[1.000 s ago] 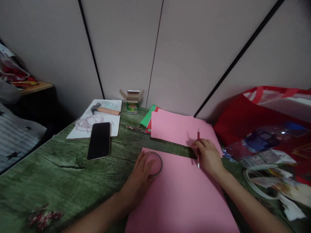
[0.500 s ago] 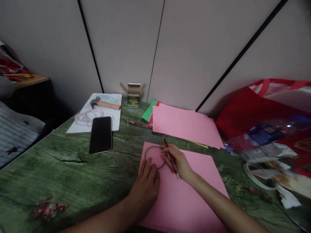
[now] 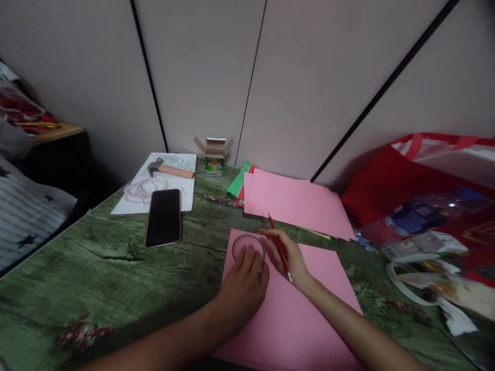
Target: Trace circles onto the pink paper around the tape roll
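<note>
A thin grey ring (image 3: pixel 233 250) lies flat near the far left corner of the pink paper (image 3: pixel 294 309) in front of me. My left hand (image 3: pixel 245 281) rests on the paper with bent fingers reaching over the ring and holding it down; the exact finger contact is partly hidden. Just right of the ring, my right hand (image 3: pixel 291 257) is closed around a red pencil (image 3: pixel 282 248). The pencil slants, one end pointing away from me and its whitish end toward my wrist.
Beyond the sheet lies a stack of pink paper (image 3: pixel 294 198) over green and red sheets. Leftward are a phone (image 3: pixel 164 216), a hammer (image 3: pixel 174 170) and beads (image 3: pixel 141 190) on white paper. An opened small box (image 3: pixel 214 162) stands behind. A bottle (image 3: pixel 413 219) and red bag (image 3: pixel 371 180) sit right.
My left hand has shifted right and its fingers have curled further over the ring. My right hand has turned the pencil slightly and lies a little farther right of the ring.
</note>
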`<state>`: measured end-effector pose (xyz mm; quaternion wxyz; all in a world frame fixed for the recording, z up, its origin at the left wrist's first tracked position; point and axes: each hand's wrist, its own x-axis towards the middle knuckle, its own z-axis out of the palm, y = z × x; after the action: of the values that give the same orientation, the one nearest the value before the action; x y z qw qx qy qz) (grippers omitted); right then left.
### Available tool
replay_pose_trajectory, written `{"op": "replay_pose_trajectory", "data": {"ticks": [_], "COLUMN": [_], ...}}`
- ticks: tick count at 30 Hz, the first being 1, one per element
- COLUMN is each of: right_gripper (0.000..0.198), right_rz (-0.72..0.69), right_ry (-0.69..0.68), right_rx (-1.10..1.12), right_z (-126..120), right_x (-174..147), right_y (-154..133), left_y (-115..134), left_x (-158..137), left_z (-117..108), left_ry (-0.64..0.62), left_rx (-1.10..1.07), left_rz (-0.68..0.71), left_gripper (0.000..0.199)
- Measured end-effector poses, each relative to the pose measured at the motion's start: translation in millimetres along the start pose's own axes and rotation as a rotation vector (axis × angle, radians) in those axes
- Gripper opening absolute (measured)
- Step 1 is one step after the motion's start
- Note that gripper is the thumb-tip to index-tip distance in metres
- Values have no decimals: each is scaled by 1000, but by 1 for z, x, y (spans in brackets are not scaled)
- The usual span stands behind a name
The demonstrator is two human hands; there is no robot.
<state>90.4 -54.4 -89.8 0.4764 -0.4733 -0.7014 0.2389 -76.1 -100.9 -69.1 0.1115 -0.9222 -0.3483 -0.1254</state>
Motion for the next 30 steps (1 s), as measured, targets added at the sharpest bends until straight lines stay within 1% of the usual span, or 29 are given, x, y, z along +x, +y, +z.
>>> {"op": "replay_pose_trajectory", "data": {"ticks": [3, 7, 11, 13, 15, 17, 19, 23, 26, 30], "right_gripper": [21, 31, 43, 47, 46, 42, 36, 28, 26, 27], "right_rz": [102, 216, 317, 381, 402, 370, 312, 196, 133, 70], "right_ry": [67, 78, 25, -7, -47, -117, -217, -414, -510, -593], "right_rx": [185, 398, 517, 535, 506, 440, 355, 190, 125, 59], "right_z": [-5, -3, 18, 31, 41, 46, 48, 47, 47, 48], "right_x": [14, 43, 63, 67, 67, 67, 68, 71, 73, 75], "right_y": [-2, -14, -21, -19, -16, -14, -15, -23, -30, -36], "left_y": [-4, -9, -13, -14, -14, -13, -13, -11, -10, -9], "left_x": [12, 15, 13, 13, 14, 15, 15, 14, 12, 12], "left_z": [5, 9, 9, 10, 11, 12, 12, 15, 19, 19], "left_ry": [-28, -98, -204, -226, -238, -247, -250, -206, -193, -207], "left_rx": [-32, -85, -129, -150, -177, -201, -219, -262, -268, -257], "left_rz": [-9, -56, -63, -64, -60, -58, -64, -86, -89, -90], "left_gripper": [32, 35, 39, 41, 44, 48, 50, 51, 53, 54]}}
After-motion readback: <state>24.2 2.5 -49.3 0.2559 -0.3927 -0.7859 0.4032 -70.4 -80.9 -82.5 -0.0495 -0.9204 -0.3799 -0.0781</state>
